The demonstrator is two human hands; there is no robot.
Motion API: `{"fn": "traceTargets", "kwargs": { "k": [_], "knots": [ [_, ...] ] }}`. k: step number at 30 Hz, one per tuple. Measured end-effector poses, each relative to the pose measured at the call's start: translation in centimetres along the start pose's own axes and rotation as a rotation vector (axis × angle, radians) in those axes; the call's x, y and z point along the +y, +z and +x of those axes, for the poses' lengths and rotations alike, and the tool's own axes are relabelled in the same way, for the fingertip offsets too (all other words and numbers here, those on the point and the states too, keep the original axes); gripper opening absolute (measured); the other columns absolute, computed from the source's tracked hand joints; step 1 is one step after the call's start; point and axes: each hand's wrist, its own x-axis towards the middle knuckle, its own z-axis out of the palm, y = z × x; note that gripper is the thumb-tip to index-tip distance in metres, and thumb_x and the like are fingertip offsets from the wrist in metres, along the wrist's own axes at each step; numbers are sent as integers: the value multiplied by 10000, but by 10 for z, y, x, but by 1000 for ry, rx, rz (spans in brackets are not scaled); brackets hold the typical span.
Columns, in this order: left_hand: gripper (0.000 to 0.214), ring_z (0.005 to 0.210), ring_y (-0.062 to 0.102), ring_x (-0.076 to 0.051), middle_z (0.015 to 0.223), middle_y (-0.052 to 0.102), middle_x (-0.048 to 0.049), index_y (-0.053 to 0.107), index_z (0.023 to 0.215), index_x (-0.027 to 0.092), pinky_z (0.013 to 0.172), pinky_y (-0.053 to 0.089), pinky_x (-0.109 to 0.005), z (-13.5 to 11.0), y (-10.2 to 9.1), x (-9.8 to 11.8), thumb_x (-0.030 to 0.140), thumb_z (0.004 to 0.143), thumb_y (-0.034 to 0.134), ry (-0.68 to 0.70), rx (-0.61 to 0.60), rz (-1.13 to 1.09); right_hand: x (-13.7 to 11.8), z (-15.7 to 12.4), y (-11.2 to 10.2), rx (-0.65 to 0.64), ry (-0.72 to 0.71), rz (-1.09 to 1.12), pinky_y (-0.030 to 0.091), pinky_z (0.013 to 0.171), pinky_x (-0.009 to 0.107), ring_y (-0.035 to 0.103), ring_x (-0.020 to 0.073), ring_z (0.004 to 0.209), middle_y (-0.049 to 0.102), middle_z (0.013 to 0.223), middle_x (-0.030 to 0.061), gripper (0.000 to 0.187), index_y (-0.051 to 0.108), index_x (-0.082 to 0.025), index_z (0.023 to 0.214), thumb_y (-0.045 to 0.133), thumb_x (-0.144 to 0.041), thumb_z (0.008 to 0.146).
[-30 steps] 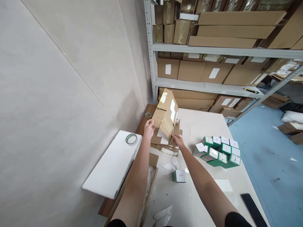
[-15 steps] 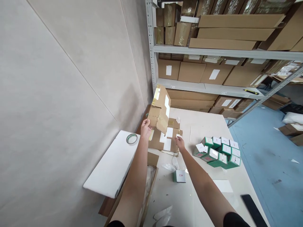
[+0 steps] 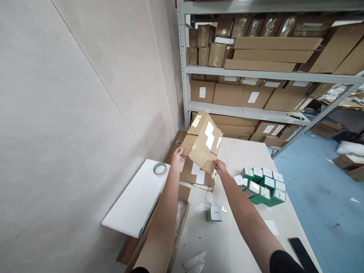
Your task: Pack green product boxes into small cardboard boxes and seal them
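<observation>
A flattened cardboard box (image 3: 203,146) with white labels and strips of tape is held up, tilted, above the table. My left hand (image 3: 178,158) grips its lower left corner with closed fingers. At the lower right edge, my right hand (image 3: 220,167) pinches the same cardboard. Beneath it lies another flattened cardboard piece (image 3: 189,174) with white labels, partly covered by the raised one. Nearer to me on the table stands a small green and white box (image 3: 214,214).
Several green and white boxes (image 3: 264,185) are grouped at the right. A white board (image 3: 133,201) with a tape roll (image 3: 159,168) on it lies left. An open carton (image 3: 180,220) sits beside the table. Behind stands a shelf (image 3: 236,110) of cartons; a black phone-like slab (image 3: 303,254) lies front right.
My right hand has moved from the lower cardboard onto the raised flattened box. That box has swung rightward and now shows more of its labelled face. The view has tilted up slightly.
</observation>
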Motion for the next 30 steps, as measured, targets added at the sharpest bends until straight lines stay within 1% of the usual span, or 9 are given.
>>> {"fn": "traceTargets", "kwargs": {
  "k": [4,8,11,14,17,20,23,26,30],
  "knots": [
    [429,811,715,-163,951,755,-34,621,957,214,721,556,-283,-12,4,9,414,719,916,2,-1,74,-34,-8,-29,29,-10,68,534,682,300,673,197,749,731,805,27,373,634,-216,903,797,-320,584],
    [429,799,707,-162,929,753,-34,653,962,208,714,544,-274,-24,9,10,404,684,914,36,4,123,-73,-24,-56,66,-88,105,523,708,310,683,209,795,738,833,15,451,614,-239,935,838,-309,550],
    [380,791,704,-164,899,754,-34,700,950,199,740,540,-280,-34,14,4,350,660,894,62,35,231,-99,-44,-75,44,-185,103,522,736,318,681,213,843,728,853,2,483,609,-254,945,876,-340,552],
    [324,820,710,-180,902,757,-37,728,923,197,823,545,-319,-48,22,-4,258,636,865,104,54,355,-119,-70,-92,2,-276,115,516,762,315,676,217,913,727,914,0,500,617,-263,959,899,-389,565],
    [376,877,720,-206,946,764,-56,734,966,203,872,546,-349,-67,32,-9,146,608,831,144,27,382,-134,-99,-109,-17,-345,107,509,772,313,667,227,959,734,982,14,496,635,-262,971,904,-424,586],
    [460,881,722,-219,947,771,-64,739,1030,214,841,556,-342,-91,43,-12,87,593,806,143,-32,420,-144,-127,-126,-25,-402,91,512,790,325,661,238,970,738,1015,32,498,641,-251,961,909,-442,587],
    [304,795,704,-217,853,765,-53,749,911,209,762,553,-323,-120,55,-17,138,623,814,126,-53,550,-146,-155,-144,-30,-467,66,522,810,344,654,238,945,737,1011,43,493,649,-243,952,903,-469,595],
    [189,756,692,-225,774,742,-45,710,769,202,753,552,-332,-152,66,-29,174,631,836,120,-16,652,-140,-187,-165,-43,-505,58,529,822,356,648,226,903,737,992,34,453,658,-245,944,887,-461,618],
    [276,865,715,-236,889,764,-45,690,842,212,830,555,-345,-203,78,-55,151,620,842,157,-3,601,-120,-236,-204,-57,-494,88,531,819,361,651,221,873,741,958,25,410,667,-250,942,877,-427,637]
  ]
}}
